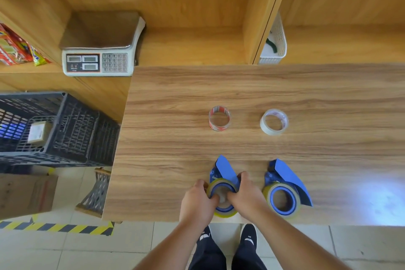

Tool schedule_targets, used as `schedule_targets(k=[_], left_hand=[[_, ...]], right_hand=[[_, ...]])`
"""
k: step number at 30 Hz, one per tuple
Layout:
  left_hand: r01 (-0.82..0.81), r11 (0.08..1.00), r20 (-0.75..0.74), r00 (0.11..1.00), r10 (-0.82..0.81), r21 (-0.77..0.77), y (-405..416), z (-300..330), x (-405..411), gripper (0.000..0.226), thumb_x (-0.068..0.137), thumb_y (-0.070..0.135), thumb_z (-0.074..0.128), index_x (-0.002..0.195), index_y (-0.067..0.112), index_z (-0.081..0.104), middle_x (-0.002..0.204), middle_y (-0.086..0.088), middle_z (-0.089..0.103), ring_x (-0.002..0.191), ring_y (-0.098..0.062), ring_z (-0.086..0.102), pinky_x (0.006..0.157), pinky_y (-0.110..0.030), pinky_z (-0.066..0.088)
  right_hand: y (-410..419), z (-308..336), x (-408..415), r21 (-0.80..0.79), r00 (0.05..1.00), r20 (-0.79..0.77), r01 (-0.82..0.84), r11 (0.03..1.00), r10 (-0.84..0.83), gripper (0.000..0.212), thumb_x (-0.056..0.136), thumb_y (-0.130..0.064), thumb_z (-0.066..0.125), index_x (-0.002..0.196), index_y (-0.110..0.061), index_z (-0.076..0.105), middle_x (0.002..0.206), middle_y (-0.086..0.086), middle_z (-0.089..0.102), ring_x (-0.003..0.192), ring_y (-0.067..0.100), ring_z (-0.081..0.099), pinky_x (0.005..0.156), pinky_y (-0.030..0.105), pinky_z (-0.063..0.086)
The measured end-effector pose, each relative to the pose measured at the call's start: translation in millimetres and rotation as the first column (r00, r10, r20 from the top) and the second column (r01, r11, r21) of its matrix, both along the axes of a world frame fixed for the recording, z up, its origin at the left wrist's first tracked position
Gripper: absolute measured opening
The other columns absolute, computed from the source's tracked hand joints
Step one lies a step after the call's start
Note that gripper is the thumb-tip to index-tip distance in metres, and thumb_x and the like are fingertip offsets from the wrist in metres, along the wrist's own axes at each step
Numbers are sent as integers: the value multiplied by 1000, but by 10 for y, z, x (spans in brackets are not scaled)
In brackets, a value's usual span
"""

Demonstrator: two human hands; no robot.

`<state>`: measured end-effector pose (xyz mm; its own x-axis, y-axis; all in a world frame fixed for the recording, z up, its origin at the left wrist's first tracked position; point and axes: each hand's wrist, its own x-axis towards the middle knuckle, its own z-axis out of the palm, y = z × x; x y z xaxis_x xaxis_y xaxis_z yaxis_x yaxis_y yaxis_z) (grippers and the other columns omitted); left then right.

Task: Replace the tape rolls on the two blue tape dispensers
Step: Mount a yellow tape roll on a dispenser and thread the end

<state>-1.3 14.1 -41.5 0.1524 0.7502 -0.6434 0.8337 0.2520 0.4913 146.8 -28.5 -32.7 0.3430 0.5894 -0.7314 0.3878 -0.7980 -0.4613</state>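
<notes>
Blue plastic tape dispenser, left of two [224, 173]: lies on its side at the near edge of the wood-grain table [328, 94], wheel up, carrying a yellowish, nearly clear tape roll [221, 184]. Left hand [197, 201] and right hand [247, 197] both close on this roll from opposite sides, fingertips curled into the hub, a grip that looks meant to work the roll off its wheel. Second blue plastic tape dispenser [287, 184]: just to the right, same attitude, its own yellowish roll [282, 200] mounted, untouched, likely next in turn. Replacement stock, farther back and well apart from the hands: red-and-white printed tape roll [219, 119] behind the left unit, whitish clear tape roll [274, 122] behind the right, one laid out per dispenser. Neither replacement is fitted yet.
</notes>
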Motion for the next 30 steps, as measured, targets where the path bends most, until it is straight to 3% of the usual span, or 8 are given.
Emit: schedule_targets(k=[4, 8, 10, 12, 18, 24, 27, 30], left_hand=[[33, 998, 43, 998, -35, 45, 27, 266, 81, 33, 82, 42, 64, 111, 26, 58, 82, 6, 68, 66, -14, 62, 52, -28, 41], [62, 985, 98, 992, -79, 164, 47, 564, 186, 47, 85, 62, 62, 118, 29, 59, 91, 9, 72, 72, -13, 68, 57, -28, 45], [78, 969, 115, 988, -107, 234, 51, 709, 245, 54, 86, 69, 58, 121, 29, 58, 98, 9, 72, 79, -13, 68, 61, -27, 44], [70, 956, 138, 984, -113, 285, 49, 891, 307, 55, 87, 73, 54, 122, 30, 58, 98, 8, 72, 81, -14, 67, 61, -27, 43], [-4, 927, 250, 963, -97, 375, 23, 1435, 446, 38, 91, 62, 60, 116, 34, 65, 84, 13, 69, 68, 1, 61, 56, -12, 40], [-132, 839, 348, 935, -72, 528, -188, 1981, 583, 34, 91, 52, 66, 121, 35, 65, 97, 12, 69, 81, 0, 64, 68, -10, 45], [-211, 796, 412, 910, -53, 567, -364, 2161, 680, 24, 89, 49, 71, 112, 46, 62, 98, 12, 70, 82, -9, 66, 79, -27, 55], [-254, 758, 459, 886, -67, 601, -498, 2211, 746, 27, 83, 51, 74, 99, 56, 52, 100, 16, 68, 83, -11, 65, 76, -28, 55]], right_hand=[[26, 223, 147, 20, 997, -52, 60, 998, -59, 42, 79, -24, 67, 113, -29, 43, 93, -3, 69, 79, 15, 69, 60, 30, 51], [34, 502, 323, 86, 983, -124, 150, 985, -139, 23, 86, -18, 67, 100, -31, 55, 90, -2, 71, 81, 17, 69, 71, 33, 53], [22, 627, 389, 124, 964, -174, 222, 967, -199, 24, 84, -15, 66, 102, -29, 59, 93, 4, 75, 89, 25, 72, 81, 39, 57], [-7, 784, 446, 175, 946, -211, 285, 943, -246, 26, 81, -12, 65, 103, -26, 62, 90, 7, 78, 88, 27, 73, 78, 39, 57], [-92, 1269, 605, 338, 899, -316, 404, 850, -303, 23, 82, 0, 59, 100, -14, 65, 62, 1, 62, 52, 12, 53, 56, 24, 42], [-182, 1707, 674, 436, 821, -440, 550, 712, -364, 11, 79, -1, 63, 90, -2, 66, 59, 2, 64, 53, 17, 55, 59, 31, 44], [-251, 1867, 717, 461, 795, -501, 580, 672, -342, 27, 76, -10, 68, 101, -1, 68, 77, 13, 76, 67, 23, 68, 70, 38, 52], [-295, 1937, 792, 436, 754, -585, 604, 668, -300, 26, 83, -1, 68, 106, 10, 61, 69, 14, 70, 61, 24, 62, 59, 31, 50]])
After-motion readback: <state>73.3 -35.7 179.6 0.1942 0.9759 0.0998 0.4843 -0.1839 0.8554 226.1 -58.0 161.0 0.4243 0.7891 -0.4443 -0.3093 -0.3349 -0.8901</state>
